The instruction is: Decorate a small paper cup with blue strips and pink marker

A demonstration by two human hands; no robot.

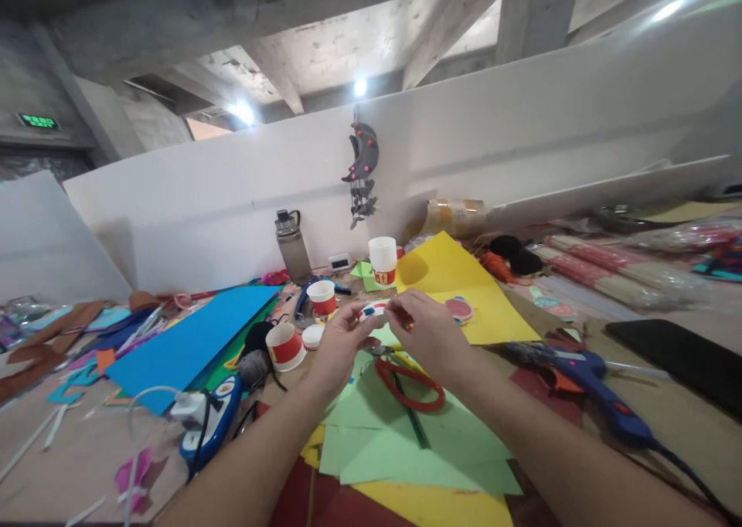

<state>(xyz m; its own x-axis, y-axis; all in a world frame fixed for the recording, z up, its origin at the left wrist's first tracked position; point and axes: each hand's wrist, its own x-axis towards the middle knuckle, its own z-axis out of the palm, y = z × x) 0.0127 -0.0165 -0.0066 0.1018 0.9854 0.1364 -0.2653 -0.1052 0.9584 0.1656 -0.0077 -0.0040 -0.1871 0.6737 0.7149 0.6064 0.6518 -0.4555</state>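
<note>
Near the middle of the table, my left hand grips the left side of a small white round piece with red and blue marks. My right hand is at the right side of that piece, thumb and fingers pinched together; what lies between them is too small to make out. Below the hands, red-handled scissors and a dark green pen rest on light green paper sheets. Red and white paper cups stand left of my left hand. A pink round piece lies on yellow paper.
Blue card and a power strip lie left. A blue glue gun with its cord and a black flat object are right. Behind stand stacked cups and a bottle; a grey moon ornament hangs above.
</note>
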